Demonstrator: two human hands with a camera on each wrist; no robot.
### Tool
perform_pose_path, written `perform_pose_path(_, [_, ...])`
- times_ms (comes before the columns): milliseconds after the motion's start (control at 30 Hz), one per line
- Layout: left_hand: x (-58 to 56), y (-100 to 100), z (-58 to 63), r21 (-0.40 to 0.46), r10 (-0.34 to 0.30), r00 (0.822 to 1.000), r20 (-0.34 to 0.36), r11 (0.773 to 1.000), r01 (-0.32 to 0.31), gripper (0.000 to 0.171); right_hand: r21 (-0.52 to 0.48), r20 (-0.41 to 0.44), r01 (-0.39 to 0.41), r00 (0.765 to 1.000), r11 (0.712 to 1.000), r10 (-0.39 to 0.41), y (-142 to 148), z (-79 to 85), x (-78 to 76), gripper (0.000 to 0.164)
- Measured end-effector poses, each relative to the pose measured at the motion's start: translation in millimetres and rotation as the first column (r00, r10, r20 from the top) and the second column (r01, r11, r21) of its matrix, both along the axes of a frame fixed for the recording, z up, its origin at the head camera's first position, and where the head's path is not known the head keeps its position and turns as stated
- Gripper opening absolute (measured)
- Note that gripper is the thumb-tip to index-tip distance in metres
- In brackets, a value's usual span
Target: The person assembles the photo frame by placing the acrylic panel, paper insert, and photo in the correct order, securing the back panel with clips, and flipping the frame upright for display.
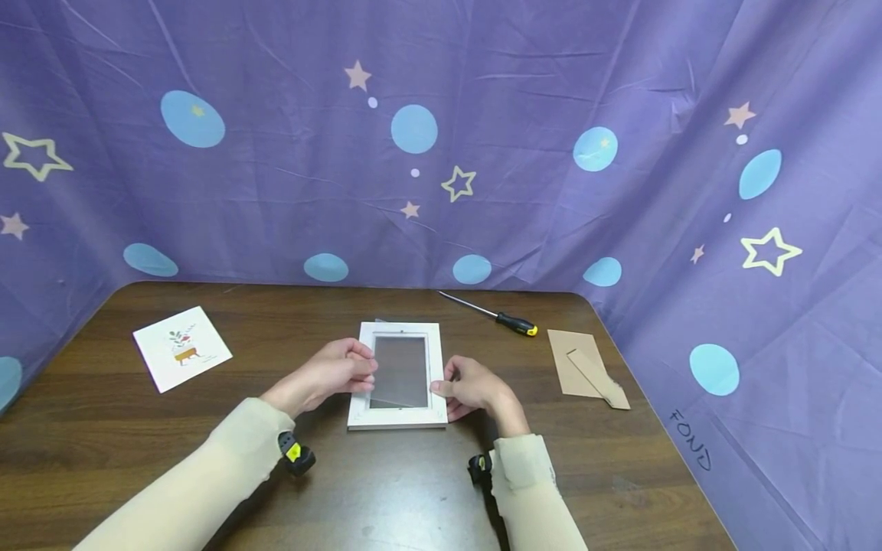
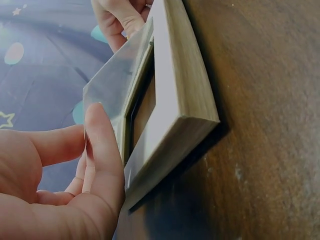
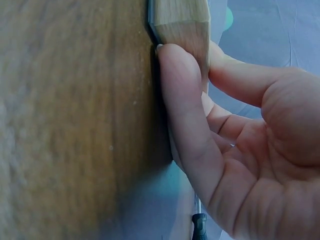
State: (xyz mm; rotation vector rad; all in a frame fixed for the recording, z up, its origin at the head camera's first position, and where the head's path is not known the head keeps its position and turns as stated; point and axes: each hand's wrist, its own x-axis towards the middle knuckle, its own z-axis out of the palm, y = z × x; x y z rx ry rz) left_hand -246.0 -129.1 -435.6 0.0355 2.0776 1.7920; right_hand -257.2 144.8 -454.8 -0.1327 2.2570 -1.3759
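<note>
A white picture frame (image 1: 400,418) lies face down or up on the brown table, its opening showing a dark middle. Between the thumb and fingers of my left hand (image 1: 339,369) is the edge of a clear pane (image 2: 112,80), pinched and slanting over the frame's opening in the left wrist view. My right hand (image 1: 475,386) grips the frame's right side, with the thumb on its face and a finger along the wooden outer edge (image 3: 182,30), close to the tabletop.
A white card (image 1: 155,358) with a potted plant picture lies at the left. Behind the frame to the right is a black-and-yellow screwdriver (image 1: 515,324). Brown cardboard (image 1: 568,375) with a cardboard strip (image 1: 598,376) on it lies at the right. A purple curtain (image 1: 276,153) hangs behind.
</note>
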Motion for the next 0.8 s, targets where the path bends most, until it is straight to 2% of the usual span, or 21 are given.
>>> perform_pose_path(300, [-1.1,0.3,-1.9,-0.028,0.012,1.0,-0.017,1.0,-0.012,0.027,-0.015,-0.004,-0.008,1.0,1.0,0.008,0.2,0.0,-0.4,0.024])
perform_pose_path(533, [-1.1,1.7,-4.2,-0.12,0.016,0.997,-0.07,0.992,-0.024,0.028,-0.011,0.0,-0.002,1.0,1.0,0.002,0.1,0.0,-0.2,0.024])
perform_pose_path(667, [-1.3,2.8,-5.6,-0.219,0.023,0.992,-0.123,0.974,-0.049,0.025,-0.012,-0.001,-0.001,1.0,1.0,0.001,-0.1,0.4,-0.3,0.024])
perform_pose_path(800, [-1.8,3.5,-6.7,-0.32,0.012,0.982,-0.19,0.945,-0.073,0.024,-0.005,0.002,0.0,1.0,1.0,0.0,0.1,0.5,-0.1,0.024])
